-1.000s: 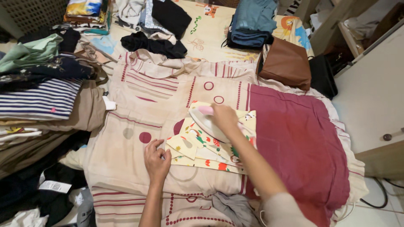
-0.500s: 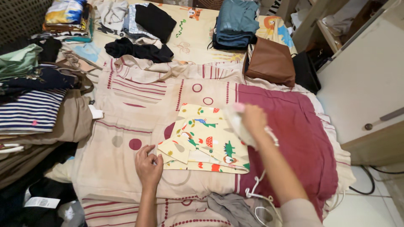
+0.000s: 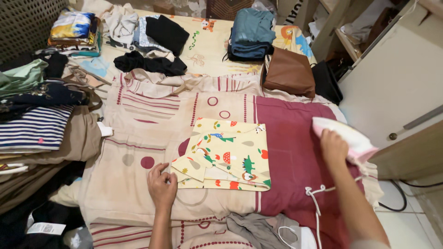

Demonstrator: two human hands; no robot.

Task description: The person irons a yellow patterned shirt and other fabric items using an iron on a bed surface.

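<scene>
A small yellow shirt (image 3: 227, 153) with a dinosaur and mushroom print lies folded flat on a beige and maroon blanket (image 3: 152, 124). My left hand (image 3: 161, 186) rests on the blanket at the shirt's lower left corner, fingertips touching its sleeve edge. My right hand (image 3: 333, 146) grips the pink handle of a white clothes iron (image 3: 345, 136), held at the blanket's right edge, well clear of the shirt. The iron's white cord (image 3: 315, 199) trails down over the maroon part.
Stacks of folded clothes (image 3: 34, 115) line the left side. More folded piles (image 3: 251, 32) and loose dark garments (image 3: 147, 62) lie at the back. A brown bag (image 3: 289, 71) and a black bag (image 3: 326, 82) sit at the back right. A white cabinet (image 3: 397, 87) stands at right. Grey cloth (image 3: 251, 230) lies near me.
My right hand has carried the iron off the shirt to the right, past the maroon area to the blanket's edge. My left hand has stayed at the shirt's corner.
</scene>
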